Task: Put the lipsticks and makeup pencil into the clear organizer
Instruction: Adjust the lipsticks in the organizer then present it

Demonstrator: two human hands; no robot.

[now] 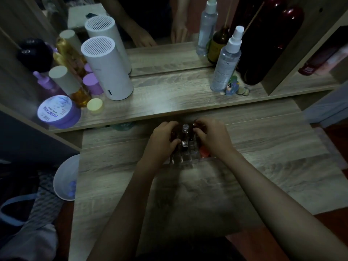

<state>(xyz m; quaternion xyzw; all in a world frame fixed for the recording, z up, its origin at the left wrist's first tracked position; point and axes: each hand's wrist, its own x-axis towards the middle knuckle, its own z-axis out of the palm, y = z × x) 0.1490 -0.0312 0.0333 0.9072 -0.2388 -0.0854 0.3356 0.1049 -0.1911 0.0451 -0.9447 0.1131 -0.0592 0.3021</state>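
The clear plastic organizer [185,157], a grid of small square compartments, sat on the grey wood-grain bench [263,157] just in front of the raised shelf, largely covered by both hands. The left hand [163,140] was curled, fingers bent down over the organizer's left side, touching a dark tube there; whether it actually gripped it could not be told. The right hand [212,136] was likewise curled over the right side, its fingertips pinched near the back row around something small and dark, too dim to identify. Between the hands a silver-capped lipstick [185,129] stood upright in a rear compartment, and a square metallic lipstick [185,144] stood upright in a compartment just in front of it. An orange-red tube [204,153] showed under the right wrist at the organizer's right edge. The front compartments looked see-through. On the shelf behind stood a tall white cylinder with a slotted top [107,68], a round purple jar [58,112] and a clear spray bottle [227,61].
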